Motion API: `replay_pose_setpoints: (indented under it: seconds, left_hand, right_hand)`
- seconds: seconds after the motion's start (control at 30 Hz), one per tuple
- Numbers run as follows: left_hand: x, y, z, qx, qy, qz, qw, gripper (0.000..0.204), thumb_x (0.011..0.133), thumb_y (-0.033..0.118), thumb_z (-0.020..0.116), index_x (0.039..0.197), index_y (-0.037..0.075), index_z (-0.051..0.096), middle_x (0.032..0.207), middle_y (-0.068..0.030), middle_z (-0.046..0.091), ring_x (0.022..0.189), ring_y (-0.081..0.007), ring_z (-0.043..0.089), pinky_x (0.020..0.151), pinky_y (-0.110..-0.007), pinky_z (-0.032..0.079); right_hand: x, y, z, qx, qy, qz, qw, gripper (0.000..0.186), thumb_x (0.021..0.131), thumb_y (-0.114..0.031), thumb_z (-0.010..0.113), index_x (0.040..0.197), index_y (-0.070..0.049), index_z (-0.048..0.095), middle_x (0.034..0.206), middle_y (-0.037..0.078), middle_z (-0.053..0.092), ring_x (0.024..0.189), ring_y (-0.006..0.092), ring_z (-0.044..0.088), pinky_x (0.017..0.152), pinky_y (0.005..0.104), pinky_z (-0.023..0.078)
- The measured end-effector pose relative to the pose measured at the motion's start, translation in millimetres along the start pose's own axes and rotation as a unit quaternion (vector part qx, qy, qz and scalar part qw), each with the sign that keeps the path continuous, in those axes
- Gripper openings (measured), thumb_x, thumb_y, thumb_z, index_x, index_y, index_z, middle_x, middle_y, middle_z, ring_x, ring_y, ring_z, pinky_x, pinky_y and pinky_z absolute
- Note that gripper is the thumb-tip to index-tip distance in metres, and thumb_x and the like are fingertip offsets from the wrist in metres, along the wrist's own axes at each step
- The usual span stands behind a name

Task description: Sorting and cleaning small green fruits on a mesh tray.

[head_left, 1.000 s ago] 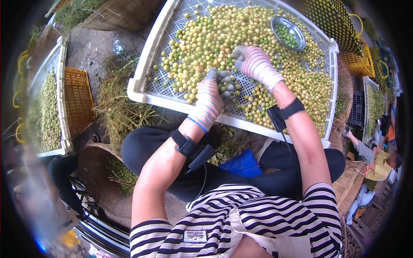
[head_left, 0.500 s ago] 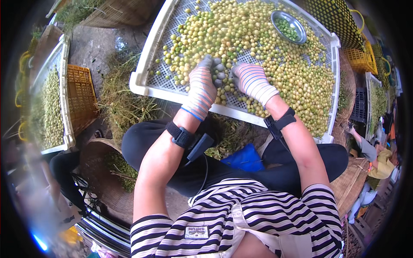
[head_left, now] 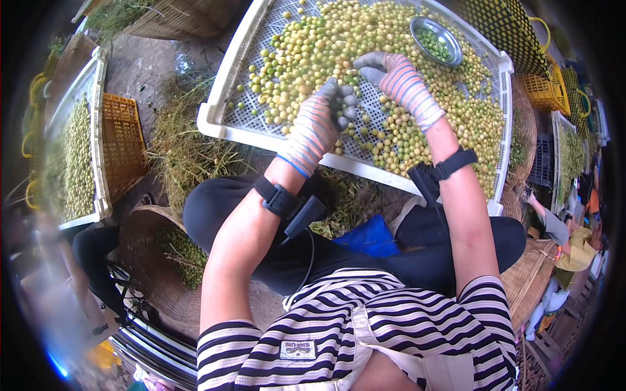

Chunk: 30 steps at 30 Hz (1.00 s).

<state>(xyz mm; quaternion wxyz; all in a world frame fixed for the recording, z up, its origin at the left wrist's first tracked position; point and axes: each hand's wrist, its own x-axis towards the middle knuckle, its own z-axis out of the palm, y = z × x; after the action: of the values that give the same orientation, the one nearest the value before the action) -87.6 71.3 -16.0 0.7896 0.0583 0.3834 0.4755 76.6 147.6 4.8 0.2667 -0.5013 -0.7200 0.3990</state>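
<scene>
A white mesh-bottomed tray (head_left: 251, 135) in front of me carries many small round yellow-green fruits (head_left: 450, 133). My left hand (head_left: 317, 124), in a striped knit glove with grey fingertips, is low over the tray's near part. Its fingers curl inward beside the thumb; the palm side is hidden, so whatever it may hold does not show. Gloved likewise, my right hand (head_left: 403, 83) is farther in, over the fruit, palm down with thumb and forefinger apart and nothing visible between them. A small metal bowl (head_left: 458, 49) of greener pieces rests among the fruit at the far right.
Dry stalks (head_left: 189, 140) lie left of the tray. An orange crate (head_left: 124, 140) stands beside another fruit-filled tray (head_left: 101, 153) at left. A woven basket (head_left: 147, 260) with green fruit is near my left knee. Yellow-black baskets (head_left: 505, 32) stand at far right; another person (head_left: 577, 244) sits right.
My right hand has moved away from the left, farther over the tray, and its fingers have spread. My left hand has shifted slightly right, fingers still curled.
</scene>
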Motion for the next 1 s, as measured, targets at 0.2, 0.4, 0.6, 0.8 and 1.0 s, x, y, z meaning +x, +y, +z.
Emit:
replay_pose_setpoints:
  seconds: [0.2, 0.4, 0.6, 0.8, 1.0]
  left_hand:
    - [-9, 33, -10, -0.038, 0.084, 0.072, 0.993, 0.028, 0.091, 0.034, 0.055, 0.086, 0.007, 0.061, 0.071, -0.0012, 0.061, 0.056, -0.0121, 0.055, 0.045, -0.019, 0.039]
    - [-11, 42, -6, -0.03, 0.088, 0.095, 0.991, 0.03, 0.092, 0.037, 0.051, 0.092, 0.008, 0.059, 0.075, 0.0007, 0.057, 0.06, -0.0103, 0.051, 0.052, -0.02, 0.038]
    - [-14, 38, -1, -0.016, 0.048, 0.085, 0.995, 0.028, 0.091, 0.035, 0.052, 0.093, 0.008, 0.058, 0.076, 0.0001, 0.057, 0.06, -0.0101, 0.051, 0.052, -0.02, 0.037]
    - [-26, 45, 10, -0.01, 0.026, 0.1, 0.995, 0.022, 0.09, 0.028, 0.052, 0.097, 0.007, 0.057, 0.081, -0.0006, 0.057, 0.063, -0.0105, 0.051, 0.052, -0.02, 0.036]
    - [-29, 58, 3, -0.049, 0.014, 0.117, 0.992, 0.028, 0.09, 0.031, 0.053, 0.101, 0.005, 0.057, 0.085, -0.0019, 0.059, 0.069, -0.0128, 0.053, 0.054, -0.019, 0.038]
  right_hand:
    - [1, 4, 37, -0.362, -0.027, -0.029, 0.931, 0.023, 0.078, -0.025, 0.064, 0.097, -0.012, 0.065, 0.1, 0.011, 0.061, 0.091, 0.0314, 0.06, 0.079, 0.0415, 0.049]
    - [11, 4, 29, -0.346, -0.007, 0.112, 0.931, 0.018, 0.077, -0.022, 0.057, 0.088, -0.011, 0.067, 0.088, 0.016, 0.065, 0.085, 0.0328, 0.063, 0.076, 0.0422, 0.049]
    - [-15, 48, -23, -0.2, -0.024, 0.081, 0.976, 0.02, 0.076, -0.025, 0.065, 0.084, -0.007, 0.067, 0.076, 0.013, 0.066, 0.068, 0.0217, 0.062, 0.066, 0.0348, 0.049]
    - [-84, 5, -18, -0.042, -0.155, 0.082, 0.984, 0.007, 0.077, -0.011, 0.062, 0.08, -0.006, 0.066, 0.074, 0.011, 0.064, 0.06, 0.0214, 0.057, 0.064, 0.0335, 0.049]
    - [-99, -49, 28, -0.174, -0.223, -0.046, 0.958, 0.013, 0.072, -0.01, 0.063, 0.084, -0.007, 0.066, 0.087, 0.012, 0.062, 0.086, 0.0307, 0.058, 0.076, 0.0403, 0.047]
